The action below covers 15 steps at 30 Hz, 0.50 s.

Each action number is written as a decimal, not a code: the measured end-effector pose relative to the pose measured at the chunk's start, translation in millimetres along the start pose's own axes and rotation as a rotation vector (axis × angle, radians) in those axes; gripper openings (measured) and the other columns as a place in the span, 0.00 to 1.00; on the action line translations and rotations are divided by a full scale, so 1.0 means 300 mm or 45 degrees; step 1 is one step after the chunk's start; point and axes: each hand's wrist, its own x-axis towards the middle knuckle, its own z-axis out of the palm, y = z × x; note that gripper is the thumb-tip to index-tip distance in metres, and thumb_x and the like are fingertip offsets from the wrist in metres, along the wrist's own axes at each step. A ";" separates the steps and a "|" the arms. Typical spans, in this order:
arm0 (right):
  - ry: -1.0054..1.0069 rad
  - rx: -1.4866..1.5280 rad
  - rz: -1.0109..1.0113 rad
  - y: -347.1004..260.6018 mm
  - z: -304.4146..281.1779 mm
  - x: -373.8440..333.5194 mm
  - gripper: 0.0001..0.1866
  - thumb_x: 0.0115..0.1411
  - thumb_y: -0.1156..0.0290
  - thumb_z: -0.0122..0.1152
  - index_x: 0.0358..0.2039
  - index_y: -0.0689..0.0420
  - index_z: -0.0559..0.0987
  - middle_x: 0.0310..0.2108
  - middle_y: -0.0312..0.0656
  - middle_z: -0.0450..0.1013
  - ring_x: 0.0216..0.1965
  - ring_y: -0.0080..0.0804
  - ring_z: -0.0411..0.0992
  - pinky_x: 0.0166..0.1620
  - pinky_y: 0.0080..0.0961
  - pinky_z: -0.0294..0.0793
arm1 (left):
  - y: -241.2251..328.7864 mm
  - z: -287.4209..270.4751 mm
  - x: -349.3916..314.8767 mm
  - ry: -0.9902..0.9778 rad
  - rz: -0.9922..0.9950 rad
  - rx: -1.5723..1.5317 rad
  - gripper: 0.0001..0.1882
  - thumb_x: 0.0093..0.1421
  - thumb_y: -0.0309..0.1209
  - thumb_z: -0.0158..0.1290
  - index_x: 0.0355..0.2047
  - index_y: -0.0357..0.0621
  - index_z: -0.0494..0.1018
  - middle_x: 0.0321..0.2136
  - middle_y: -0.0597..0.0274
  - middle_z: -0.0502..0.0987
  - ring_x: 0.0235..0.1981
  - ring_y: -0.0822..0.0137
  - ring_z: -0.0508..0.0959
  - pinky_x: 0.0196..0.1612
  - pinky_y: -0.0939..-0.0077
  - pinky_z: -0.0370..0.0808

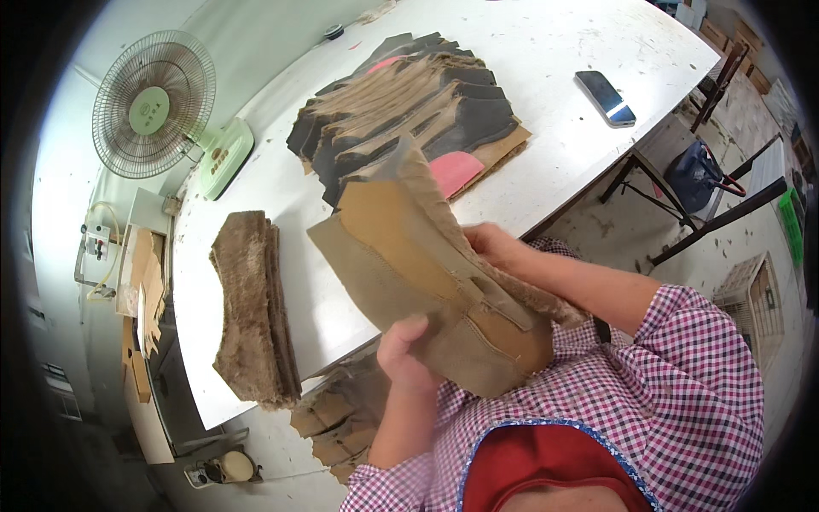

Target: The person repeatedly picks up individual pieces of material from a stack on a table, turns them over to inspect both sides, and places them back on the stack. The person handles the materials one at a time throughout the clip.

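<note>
A sewn tan fabric panel with brown fuzzy pile (426, 256) is held up in front of my chest, over the table's near edge. My left hand (408, 354) is closed on its lower left edge, thumb on top and the other fingers hidden beneath. At the upper right edge, my right hand (499, 247) grips the turned-up side where the pile shows. Stitched seams run across the panel's face. Just beyond it lies a spread pile of dark and brown furry pieces (409, 102). To the left sits a stack of brown furry pieces (247, 307).
On the white table (546, 43) lies a phone (606, 98) at the right. A green fan (153, 107) stands at the left edge. More cut pieces (341, 418) are below the near edge. A dark bag (695, 175) rests beside a metal-framed seat at right.
</note>
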 end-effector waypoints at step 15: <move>0.279 -0.364 -0.531 -0.253 -0.038 -0.218 0.09 0.55 0.74 0.64 0.35 0.64 0.77 0.31 0.49 0.75 0.31 0.41 0.77 0.35 0.31 0.75 | 0.000 0.011 -0.023 -0.232 0.166 -0.006 0.32 0.53 0.31 0.43 0.58 0.29 0.59 0.55 0.45 0.69 0.55 0.51 0.70 0.60 0.58 0.66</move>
